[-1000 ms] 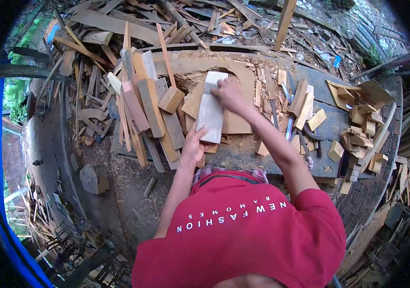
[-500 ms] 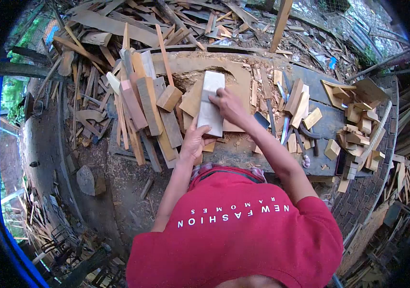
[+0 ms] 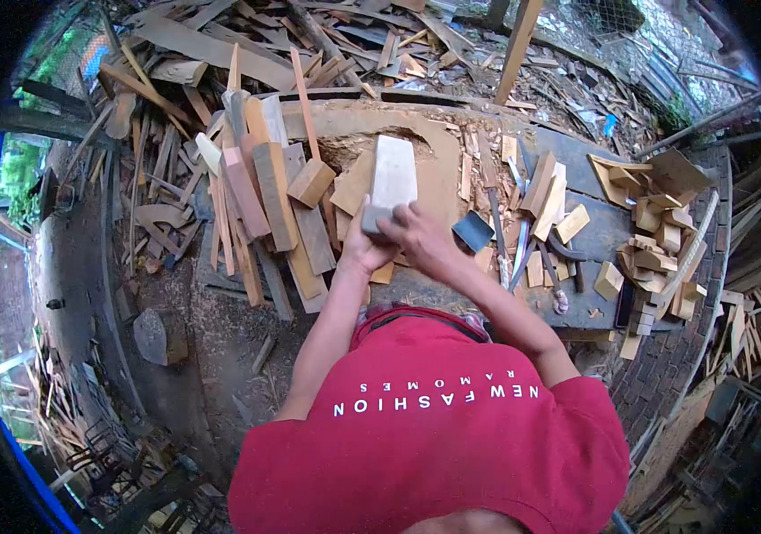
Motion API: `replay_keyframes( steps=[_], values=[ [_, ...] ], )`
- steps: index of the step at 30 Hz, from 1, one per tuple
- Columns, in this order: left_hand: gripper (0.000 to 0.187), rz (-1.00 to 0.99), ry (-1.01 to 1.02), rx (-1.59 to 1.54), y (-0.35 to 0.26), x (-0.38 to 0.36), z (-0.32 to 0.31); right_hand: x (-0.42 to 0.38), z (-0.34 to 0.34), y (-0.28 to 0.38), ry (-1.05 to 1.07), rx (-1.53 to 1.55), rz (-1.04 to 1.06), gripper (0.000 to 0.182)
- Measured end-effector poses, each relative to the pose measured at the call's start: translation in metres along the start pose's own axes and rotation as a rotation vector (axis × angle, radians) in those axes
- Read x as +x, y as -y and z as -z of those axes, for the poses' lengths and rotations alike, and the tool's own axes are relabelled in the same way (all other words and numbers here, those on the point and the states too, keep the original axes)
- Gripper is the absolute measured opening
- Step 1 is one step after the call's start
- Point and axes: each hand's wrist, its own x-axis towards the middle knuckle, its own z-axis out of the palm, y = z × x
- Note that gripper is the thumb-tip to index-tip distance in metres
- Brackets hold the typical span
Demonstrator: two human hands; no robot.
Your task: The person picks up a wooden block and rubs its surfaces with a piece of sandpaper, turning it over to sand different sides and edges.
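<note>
A long pale wooden block [image 3: 394, 173], wider at its near end, is held over the workbench with its far end pointing away from me. My left hand [image 3: 365, 242] grips it by the near left corner. My right hand [image 3: 420, 236] has its fingers curled against the near right end, where a grey patch shows on the block. I cannot tell whether that hand also pinches a small piece of something. Under the block lies a flat brown board [image 3: 441, 187]. A dark square sheet [image 3: 473, 231] rests just right of my right hand.
Long timber offcuts [image 3: 275, 196] lean in a stack on the left. To the right are a long metal blade [image 3: 520, 254], a hammer-like tool [image 3: 567, 249] and a heap of cut wooden blocks [image 3: 661, 240]. Scrap wood [image 3: 220, 53] piles up behind the bench.
My right hand has slid from the middle of the block down to its near end. The block's near end appears raised, and more of the dark sheet shows.
</note>
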Motion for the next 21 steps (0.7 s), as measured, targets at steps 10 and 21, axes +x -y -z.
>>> replay_keyframes(
  steps=[10,21],
  values=[
    [0.047,-0.059,0.070,-0.083,0.001,0.002,-0.008,0.051,-0.011,-0.064,0.038,-0.125,-0.009,0.025],
    [0.052,0.005,-0.010,-0.035,0.000,0.009,-0.004,-0.008,0.009,-0.014,0.130,-0.217,0.071,0.050]
  ],
)
